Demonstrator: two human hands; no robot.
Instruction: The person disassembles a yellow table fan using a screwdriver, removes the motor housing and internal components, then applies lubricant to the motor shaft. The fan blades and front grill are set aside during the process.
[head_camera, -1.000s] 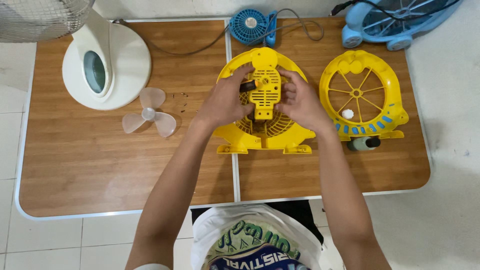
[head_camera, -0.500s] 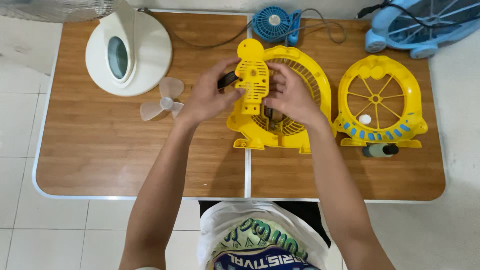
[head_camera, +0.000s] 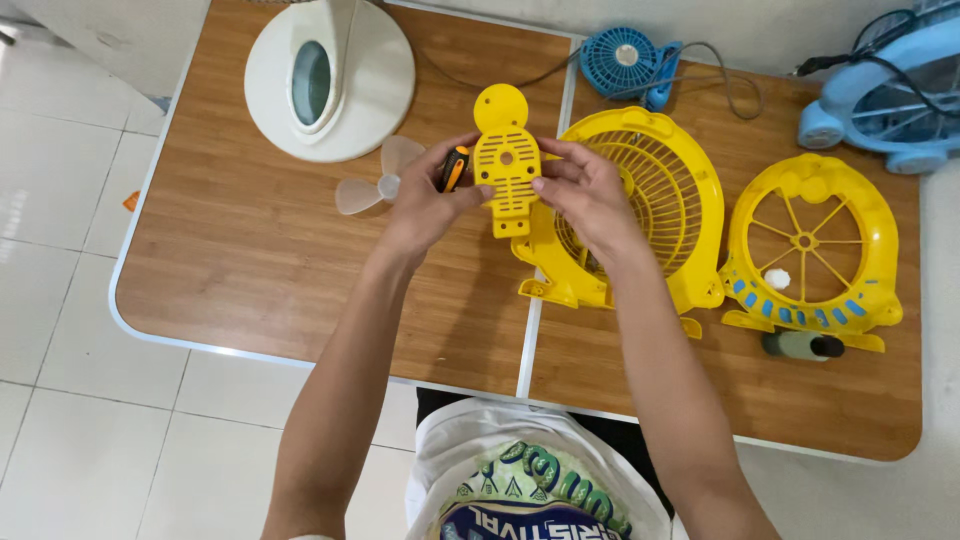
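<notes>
I am gripping the yellow vented back cover (head_camera: 507, 165) between my left hand (head_camera: 425, 205) and right hand (head_camera: 585, 195), lifted off the yellow fan housing (head_camera: 655, 215). My left is also clutching a screwdriver (head_camera: 455, 168). The front grille (head_camera: 810, 250) and blade (head_camera: 375, 180) are already lying detached.
</notes>
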